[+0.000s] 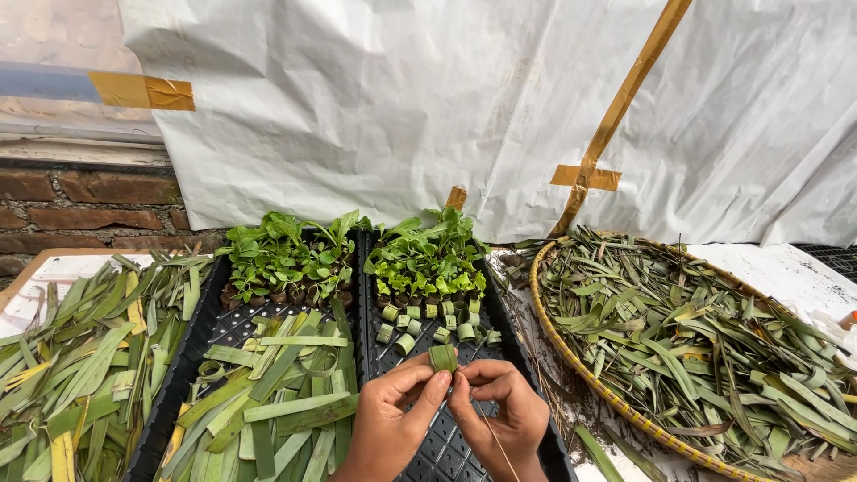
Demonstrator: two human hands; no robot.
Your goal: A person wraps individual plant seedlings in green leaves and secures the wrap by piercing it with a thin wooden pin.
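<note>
Both hands, left [388, 419] and right [500, 412], pinched together on one leaf ring [443, 357], above two black trays [446, 451], roughly a dozen rings [404, 344] just beyond, one basket [571, 357] rightward.

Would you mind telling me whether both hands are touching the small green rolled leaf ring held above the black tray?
Touching. The head view shows the left hand and right hand pinching the small green rolled leaf ring between their fingertips, no gap.

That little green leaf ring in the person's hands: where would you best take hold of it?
Pinch the leaf ring across its curved outer wall, coming from the two sides, as the left hand and right hand do. Its hollow seems to run up and down, so side pressure probably keeps the coil wound.
</note>
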